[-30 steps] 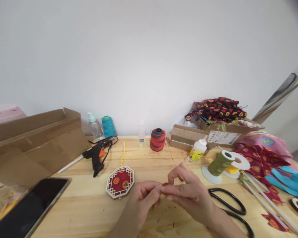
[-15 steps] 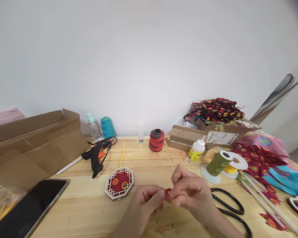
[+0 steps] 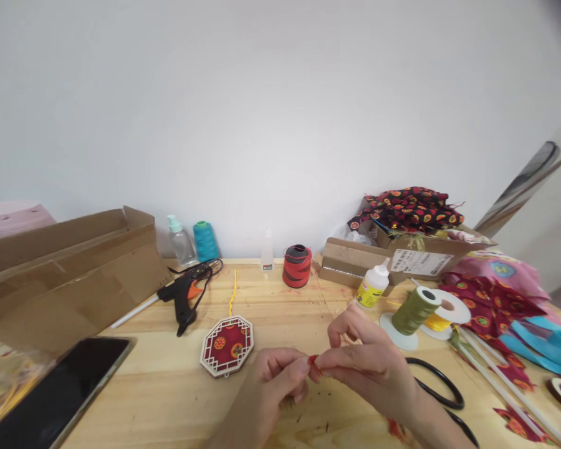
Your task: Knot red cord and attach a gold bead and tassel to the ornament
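Low in the middle of the view, a small red piece (image 3: pixel 313 360), perhaps fabric or cord, is held between my two hands. My left hand (image 3: pixel 280 377) pinches its left side between thumb and forefinger. My right hand (image 3: pixel 369 365) grips its right side with thumb and forefinger, the other fingers curled above. Part of the piece is hidden by the fingertips. Left of my hands lies an octagonal wooden frame (image 3: pixel 227 347) with red patterned fabric inside and a yellow cord (image 3: pixel 233 293) at its top. Black-handled scissors (image 3: pixel 437 381) lie partly under my right forearm.
A black glue gun (image 3: pixel 183 299), phone (image 3: pixel 56 393) and cardboard box (image 3: pixel 75 268) are on the left. A red thread spool (image 3: pixel 297 267) stands at the back. Rightward are a glue bottle (image 3: pixel 373 285), green thread spool (image 3: pixel 416 310), white sticks (image 3: pixel 500 377) and patterned fabric (image 3: pixel 490 302).
My right hand has come closer to the left, its fingertips now on the red piece and its thumb straighter. A red patterned scrap shows below the right wrist. The view has shifted slightly.
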`<state>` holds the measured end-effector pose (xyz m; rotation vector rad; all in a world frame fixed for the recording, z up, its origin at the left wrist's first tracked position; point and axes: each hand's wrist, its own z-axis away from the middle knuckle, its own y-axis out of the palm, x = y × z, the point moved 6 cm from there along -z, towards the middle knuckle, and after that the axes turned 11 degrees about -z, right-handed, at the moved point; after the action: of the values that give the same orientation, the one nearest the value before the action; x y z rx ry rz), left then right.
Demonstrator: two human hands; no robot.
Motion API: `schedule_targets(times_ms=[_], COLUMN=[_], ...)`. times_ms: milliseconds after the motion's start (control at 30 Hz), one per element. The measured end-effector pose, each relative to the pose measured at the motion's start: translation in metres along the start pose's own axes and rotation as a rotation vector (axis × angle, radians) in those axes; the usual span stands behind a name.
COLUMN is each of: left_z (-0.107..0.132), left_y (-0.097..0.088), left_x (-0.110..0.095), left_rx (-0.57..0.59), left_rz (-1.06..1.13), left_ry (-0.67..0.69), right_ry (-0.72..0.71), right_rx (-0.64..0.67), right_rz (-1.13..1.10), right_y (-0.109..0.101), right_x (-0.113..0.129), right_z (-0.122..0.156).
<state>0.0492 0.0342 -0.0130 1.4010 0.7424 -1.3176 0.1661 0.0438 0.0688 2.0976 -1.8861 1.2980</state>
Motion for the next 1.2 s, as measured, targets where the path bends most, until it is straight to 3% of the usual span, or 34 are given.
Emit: schedule_targets(times_ms=[300,700,1200], left_z=[0.000,0.001,0.003], left_y=[0.001,0.001,-0.001], left_x=[0.000,0.006,-0.020], left_rx=[-0.007,-0.009,-0.151], left_rz=[0.013,-0.005,-0.571], left_ry=[-0.018,-0.053,0.147], right_ry=[-0.009,0.084,0.016], right_rx=[0.027,0.014,-0.132], right_rz=[0.042,0.010,0.354], right_y=[0.000,0.007,0.006], right_x=[0.005,-0.001,0.010], right_z=[-0.003,0.000,0.000])
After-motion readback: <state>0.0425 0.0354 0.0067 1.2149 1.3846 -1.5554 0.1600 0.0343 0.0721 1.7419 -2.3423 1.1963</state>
